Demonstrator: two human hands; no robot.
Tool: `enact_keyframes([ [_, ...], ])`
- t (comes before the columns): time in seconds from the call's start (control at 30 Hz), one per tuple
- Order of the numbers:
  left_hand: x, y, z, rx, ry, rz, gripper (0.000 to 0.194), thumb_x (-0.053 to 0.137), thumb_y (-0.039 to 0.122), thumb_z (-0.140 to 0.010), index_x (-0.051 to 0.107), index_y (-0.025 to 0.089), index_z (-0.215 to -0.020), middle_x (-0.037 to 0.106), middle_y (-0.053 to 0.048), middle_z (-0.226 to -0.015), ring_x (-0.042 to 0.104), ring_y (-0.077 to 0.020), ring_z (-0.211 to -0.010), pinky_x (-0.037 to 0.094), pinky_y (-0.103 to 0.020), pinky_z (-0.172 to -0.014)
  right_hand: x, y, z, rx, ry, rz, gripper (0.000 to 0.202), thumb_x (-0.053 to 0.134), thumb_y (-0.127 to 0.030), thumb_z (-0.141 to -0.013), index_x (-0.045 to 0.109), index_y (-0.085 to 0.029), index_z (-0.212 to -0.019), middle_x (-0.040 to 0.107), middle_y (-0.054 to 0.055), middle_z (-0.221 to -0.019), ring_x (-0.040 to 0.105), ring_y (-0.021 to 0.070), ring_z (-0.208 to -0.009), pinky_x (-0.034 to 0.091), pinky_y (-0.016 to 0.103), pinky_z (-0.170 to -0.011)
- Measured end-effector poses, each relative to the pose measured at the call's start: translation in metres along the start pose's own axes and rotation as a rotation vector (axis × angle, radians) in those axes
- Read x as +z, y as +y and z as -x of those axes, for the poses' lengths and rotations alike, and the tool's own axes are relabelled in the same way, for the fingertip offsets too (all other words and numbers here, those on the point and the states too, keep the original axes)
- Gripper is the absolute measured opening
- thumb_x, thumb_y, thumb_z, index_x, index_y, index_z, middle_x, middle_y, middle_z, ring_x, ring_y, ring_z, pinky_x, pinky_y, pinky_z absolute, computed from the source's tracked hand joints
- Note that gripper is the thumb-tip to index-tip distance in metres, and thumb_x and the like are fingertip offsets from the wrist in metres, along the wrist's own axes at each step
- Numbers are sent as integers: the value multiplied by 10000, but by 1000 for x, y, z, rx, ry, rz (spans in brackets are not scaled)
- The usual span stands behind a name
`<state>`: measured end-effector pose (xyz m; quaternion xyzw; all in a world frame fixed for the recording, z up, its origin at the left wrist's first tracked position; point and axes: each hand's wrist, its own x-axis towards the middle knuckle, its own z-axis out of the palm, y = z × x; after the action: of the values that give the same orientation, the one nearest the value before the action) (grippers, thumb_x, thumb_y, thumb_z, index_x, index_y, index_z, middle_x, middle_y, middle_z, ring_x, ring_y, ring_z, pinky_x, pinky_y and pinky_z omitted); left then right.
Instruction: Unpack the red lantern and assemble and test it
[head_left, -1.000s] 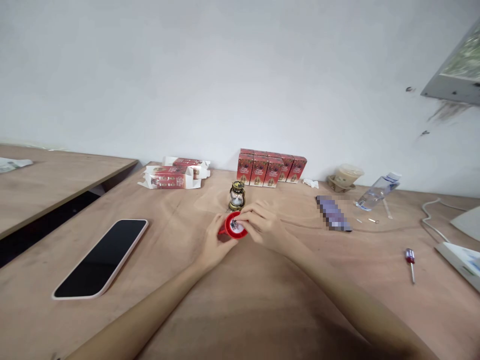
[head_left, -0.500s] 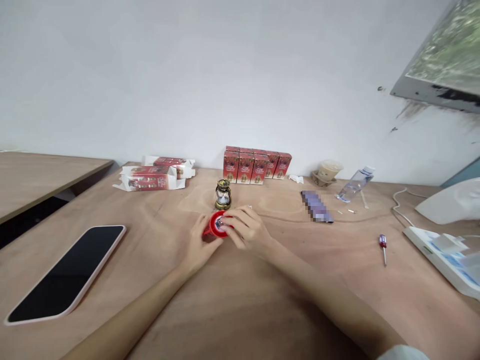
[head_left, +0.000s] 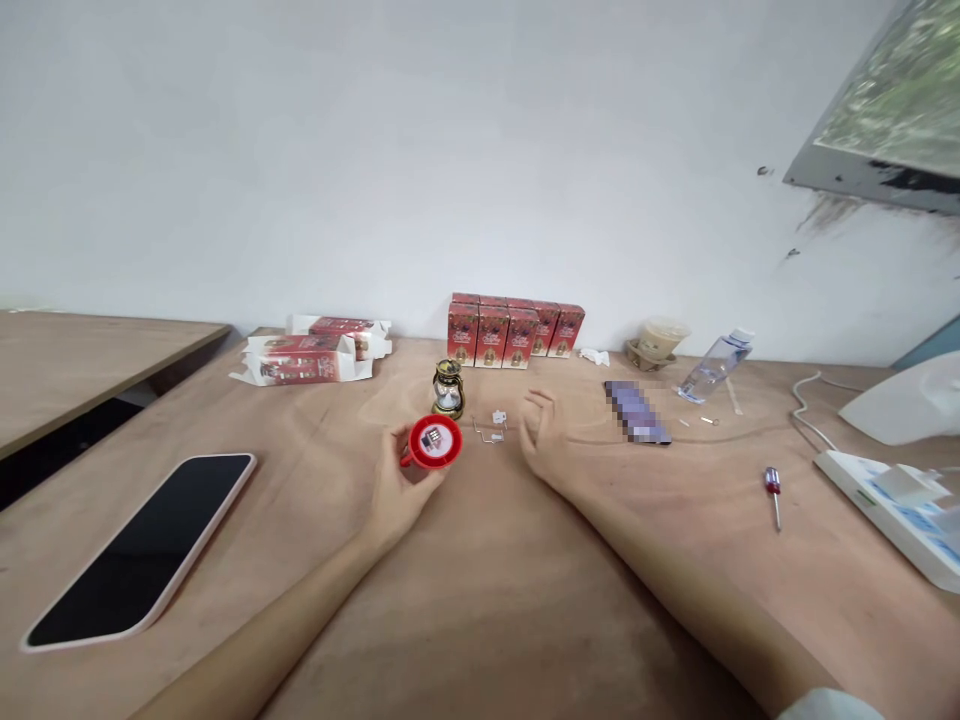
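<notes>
Our left hand [head_left: 396, 485] grips a red round piece [head_left: 435, 442] by its side, thumb along the near side, with the piece's face tipped up toward us; set in that face is a pale disc with a small dark and silvery part in the middle. We hold it over the middle of the desk [head_left: 480, 620], well in from the left edge, and we cannot tell whether its underside touches the wood. Our right hand [head_left: 546, 440] is open, fingers loosely bent and thumb apart, close to the desktop. Between our hands lie small pale parts [head_left: 496, 425], one of them a thin bent wire. Just beyond the red piece, a bronze-coloured lantern [head_left: 448, 390] stands upright. Along the desk's far edge, by the wall, we have a group of red boxes [head_left: 490, 335] standing in the middle and opened cartons [head_left: 300, 358] lying toward the far left corner. A dark-screened phone [head_left: 142, 555] lies by the left edge. Toward the far right are a drink cup [head_left: 658, 340] in a holder and a tilted clear bottle [head_left: 716, 367], with a screwdriver [head_left: 772, 482] nearer us, beside a white power strip [head_left: 892, 510].
</notes>
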<state>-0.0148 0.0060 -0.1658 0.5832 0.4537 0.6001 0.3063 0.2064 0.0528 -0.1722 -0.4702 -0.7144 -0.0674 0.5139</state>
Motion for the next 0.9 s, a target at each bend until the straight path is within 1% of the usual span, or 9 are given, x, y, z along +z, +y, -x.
enact_keyframes([
  [0.07,0,-2,0,4,3,-4,461,713,300,-622,479,192,-1004,610,-77,-1054,598,-241,-1023,501,-389,-843,2,21,-3,150,-96,80,311,418,-157,-852,477,-123,-1155,556,172,-1152,510,266,-1122,412,494,-964],
  [0.13,0,-2,0,22,-19,-13,420,702,304,-643,487,187,-984,617,-71,-1012,613,-224,-961,510,-368,-800,3,31,-6,204,-206,115,335,411,-128,-827,502,-120,-1149,585,164,-1140,520,269,-1103,416,488,-946],
  [0.27,-1,3,-1,41,-85,-50,350,685,306,-682,532,182,-972,634,-56,-954,625,-205,-875,522,-361,-767,7,26,-11,116,-372,107,337,454,-168,-845,545,-165,-1170,625,120,-1150,521,249,-1115,412,432,-939],
  [0.33,0,5,0,27,-129,-36,336,682,323,-696,555,176,-971,636,-59,-950,628,-211,-878,530,-377,-785,10,21,-13,37,-468,140,332,457,-195,-875,553,-178,-1193,638,112,-1151,506,248,-1125,394,420,-939],
  [0.4,0,5,0,6,-149,-13,348,684,329,-702,565,168,-986,638,-70,-955,631,-223,-900,534,-396,-808,12,17,-13,-30,-531,184,316,446,-184,-891,576,-184,-1180,653,106,-1140,504,248,-1107,377,414,-930],
  [0.53,0,5,2,-27,-138,6,347,684,314,-705,562,162,-993,636,-84,-986,629,-241,-945,530,-424,-844,14,19,-10,-80,-511,213,261,437,-174,-908,646,-170,-1064,696,97,-1035,520,245,-1014,370,395,-885],
  [0.67,1,8,2,-16,-117,-2,323,693,296,-686,566,167,-954,636,-69,-966,628,-230,-935,530,-407,-839,13,23,-7,-111,-466,180,269,426,-174,-916,665,-161,-1039,698,98,-934,528,243,-941,388,383,-833],
  [0.77,1,11,2,1,-79,-36,318,695,280,-658,565,172,-927,640,-52,-927,628,-207,-875,532,-370,-788,11,22,-5,-112,-421,101,283,411,-159,-914,662,-153,-1045,666,103,-904,535,232,-896,417,371,-814],
  [0.9,1,11,1,28,-53,-65,331,692,256,-627,550,176,-915,643,-48,-910,628,-200,-837,521,-342,-734,7,19,-3,-68,-297,-51,323,369,-129,-904,653,-185,-1048,582,84,-868,545,201,-832,458,335,-765],
])
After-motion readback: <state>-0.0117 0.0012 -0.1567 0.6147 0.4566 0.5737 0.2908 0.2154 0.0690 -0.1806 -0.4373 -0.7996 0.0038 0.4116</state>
